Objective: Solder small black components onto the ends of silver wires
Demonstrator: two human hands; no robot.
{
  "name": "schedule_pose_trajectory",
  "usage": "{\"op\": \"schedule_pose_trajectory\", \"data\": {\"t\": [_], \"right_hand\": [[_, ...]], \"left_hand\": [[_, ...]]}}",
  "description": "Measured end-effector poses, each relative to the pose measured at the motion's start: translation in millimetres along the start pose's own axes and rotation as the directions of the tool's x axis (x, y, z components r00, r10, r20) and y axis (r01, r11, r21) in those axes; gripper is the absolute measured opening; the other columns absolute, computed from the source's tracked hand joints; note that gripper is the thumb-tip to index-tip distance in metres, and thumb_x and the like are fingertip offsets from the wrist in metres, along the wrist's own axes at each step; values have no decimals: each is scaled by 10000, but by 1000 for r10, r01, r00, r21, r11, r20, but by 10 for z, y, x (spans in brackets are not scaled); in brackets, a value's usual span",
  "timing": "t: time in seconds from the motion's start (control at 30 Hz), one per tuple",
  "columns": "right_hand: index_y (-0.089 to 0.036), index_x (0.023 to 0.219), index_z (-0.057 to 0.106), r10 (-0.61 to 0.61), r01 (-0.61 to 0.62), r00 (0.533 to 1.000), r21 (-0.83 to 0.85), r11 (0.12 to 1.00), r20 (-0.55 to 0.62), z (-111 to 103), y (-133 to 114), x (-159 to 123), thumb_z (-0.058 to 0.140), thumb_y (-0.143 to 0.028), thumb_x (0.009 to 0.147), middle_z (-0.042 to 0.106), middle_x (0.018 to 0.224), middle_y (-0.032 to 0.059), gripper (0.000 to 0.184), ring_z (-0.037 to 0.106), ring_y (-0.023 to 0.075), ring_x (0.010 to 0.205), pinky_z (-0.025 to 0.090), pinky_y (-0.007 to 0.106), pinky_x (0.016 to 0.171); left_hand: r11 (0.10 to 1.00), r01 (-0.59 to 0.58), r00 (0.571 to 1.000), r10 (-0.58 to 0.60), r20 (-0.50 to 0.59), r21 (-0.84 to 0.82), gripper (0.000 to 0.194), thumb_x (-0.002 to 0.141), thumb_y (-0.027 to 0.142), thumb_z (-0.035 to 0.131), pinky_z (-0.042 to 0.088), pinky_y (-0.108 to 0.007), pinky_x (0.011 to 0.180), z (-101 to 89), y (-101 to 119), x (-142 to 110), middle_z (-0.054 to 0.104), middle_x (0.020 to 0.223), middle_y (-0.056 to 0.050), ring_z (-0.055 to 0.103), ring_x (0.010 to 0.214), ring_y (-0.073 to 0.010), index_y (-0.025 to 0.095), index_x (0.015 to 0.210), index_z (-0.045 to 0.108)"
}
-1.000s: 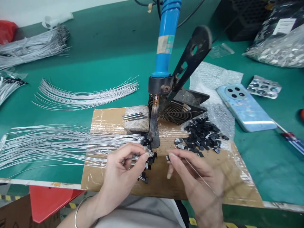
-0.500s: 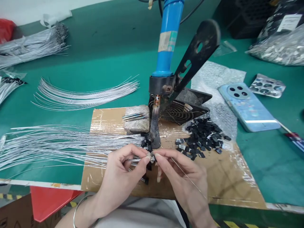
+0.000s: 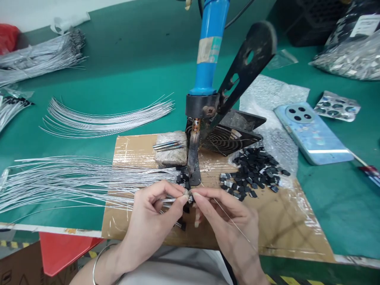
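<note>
My left hand [image 3: 154,215] is pinched on the end of a thin silver wire from the fanned wire bundle [image 3: 74,182], over the taped cardboard sheet [image 3: 282,229]. My right hand [image 3: 225,221] is pinched on a small black component [image 3: 190,196] and also carries a long thin wire [image 3: 234,225] running back over the hand. The fingertips of both hands meet just in front of the tip of the blue-handled soldering iron [image 3: 208,59]. Several black components with wires attached [image 3: 184,180] lie beside the tip.
A pile of loose black components [image 3: 255,168] lies right of the iron on bubble wrap. A soldering stand with a coil base [image 3: 228,136], a sponge block [image 3: 171,148], a blue phone [image 3: 313,132], more wire bundles [image 3: 109,116] and bags of parts [image 3: 347,59] sit on the green table.
My right hand moved left with the black component until its fingertips met my left hand's near the iron tip. In the last half second the hands barely moved.
</note>
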State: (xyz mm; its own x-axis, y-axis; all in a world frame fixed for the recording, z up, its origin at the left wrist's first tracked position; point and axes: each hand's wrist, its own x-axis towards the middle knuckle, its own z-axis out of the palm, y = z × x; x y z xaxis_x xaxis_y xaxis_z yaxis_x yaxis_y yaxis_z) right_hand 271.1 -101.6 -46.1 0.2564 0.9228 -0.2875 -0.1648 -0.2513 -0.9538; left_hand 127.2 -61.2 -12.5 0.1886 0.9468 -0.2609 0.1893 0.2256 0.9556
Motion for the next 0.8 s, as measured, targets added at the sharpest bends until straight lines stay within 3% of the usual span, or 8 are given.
{"op": "schedule_pose_trajectory", "data": {"t": [0.27, 0.37, 0.47, 0.6, 0.73, 0.8], "right_hand": [[-237, 802, 772, 89, -90, 993, -9, 996, -76, 68, -78, -42, 767, -367, 813, 639, 547, -32, 130, 596, 124, 476, 532, 222, 488], [-234, 811, 764, 90, -91, 994, -22, 996, -56, 60, -65, -40, 757, -379, 824, 634, 556, -29, 145, 585, 131, 484, 522, 237, 495], [-237, 892, 763, 17, -18, 1000, -54, 998, -19, 15, -5, -26, 695, -382, 885, 615, 632, -24, 160, 550, 122, 495, 468, 239, 473], [-262, 1130, 719, -172, 173, 985, -131, 976, 17, -39, 62, -35, 440, -369, 1026, 542, 727, -14, 317, 520, 130, 616, 429, 268, 581], [-278, 1258, 565, -135, 133, 991, -107, 985, -9, -60, 64, -83, 414, -344, 1032, 560, 668, -44, 279, 488, 133, 567, 382, 270, 546], [-272, 1145, 544, -125, 117, 991, -149, 982, -40, -84, 59, -98, 438, -356, 1018, 545, 644, -52, 185, 468, 146, 559, 353, 280, 539]], "left_hand": [[999, -20, 999, 22, -40, 43, 158, 824, 96, 679, 547, -225, 645, 34, -7, 5, 736, 776, -16, 668, 698, -128, 182, 693, 659], [999, -17, 999, 18, -34, 41, 158, 827, 98, 673, 536, -220, 631, 31, -10, 9, 737, 775, -21, 663, 687, -124, 178, 691, 657], [999, -4, 1000, 5, -30, 34, 161, 826, 99, 672, 515, -211, 608, 32, -16, 18, 735, 764, -23, 658, 681, -121, 174, 685, 655], [999, 18, 999, -17, -38, 28, 140, 818, 97, 679, 498, -200, 595, 44, -34, 42, 735, 780, -27, 657, 689, -117, 166, 696, 665], [1000, 6, 999, -5, -47, 24, 146, 817, 91, 670, 508, -192, 624, 54, -36, 64, 727, 773, -20, 662, 708, -113, 163, 690, 664], [1000, 4, 998, -2, -55, 23, 141, 814, 89, 670, 508, -189, 629, 56, -27, 74, 726, 770, -20, 663, 713, -112, 162, 693, 664]]}}
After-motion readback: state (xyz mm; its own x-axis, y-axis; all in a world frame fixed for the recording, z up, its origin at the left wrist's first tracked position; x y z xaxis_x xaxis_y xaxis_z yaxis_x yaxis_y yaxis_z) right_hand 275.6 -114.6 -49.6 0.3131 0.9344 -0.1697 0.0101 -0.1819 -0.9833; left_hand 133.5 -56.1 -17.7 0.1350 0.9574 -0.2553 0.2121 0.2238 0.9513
